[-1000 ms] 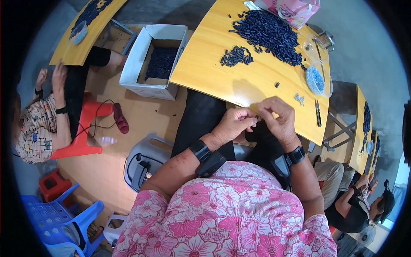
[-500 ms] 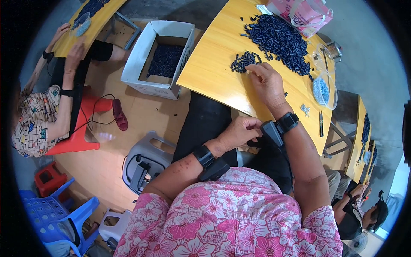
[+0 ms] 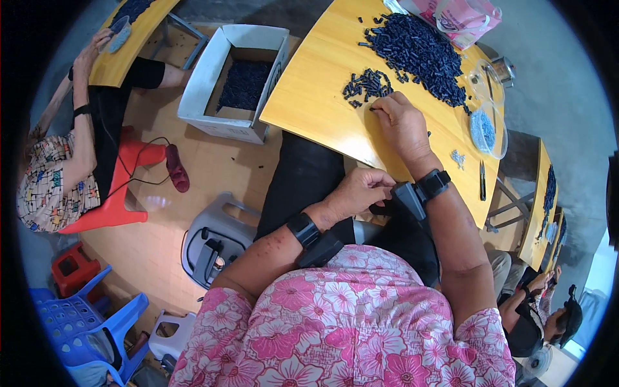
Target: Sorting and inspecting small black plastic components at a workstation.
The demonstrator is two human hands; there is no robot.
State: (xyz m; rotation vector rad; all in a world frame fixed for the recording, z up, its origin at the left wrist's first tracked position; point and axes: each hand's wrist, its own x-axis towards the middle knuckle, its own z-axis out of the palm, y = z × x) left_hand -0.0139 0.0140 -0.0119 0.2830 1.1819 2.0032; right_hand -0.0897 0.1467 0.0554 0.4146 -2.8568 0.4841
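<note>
On the yellow table (image 3: 309,103) my right hand (image 3: 401,126) is closed in a pinch. A short dark tube-like piece (image 3: 373,109) shows at its fingertips. Just beyond it lies a small pile of similar dark pieces (image 3: 366,85), and a much larger heap (image 3: 419,58) spreads behind that. My left hand (image 3: 361,193) is held over my lap, in front of the table edge. Its thumb and fingers are pressed together; whatever is between them is hidden.
A clear bowl of light blue bits (image 3: 483,132), a few loose bits (image 3: 458,159) and a dark pen-like tool (image 3: 482,180) lie to the right. A pink bag (image 3: 467,22) stands behind the heap. A white carton (image 3: 205,119) sits left of the table. A co-worker (image 3: 84,129) sits far left.
My right hand has drawn back slightly from the small pile, with a dark piece now showing at its fingertips. My left hand stays pinched. The co-worker at left has moved a hand to a bowl.
</note>
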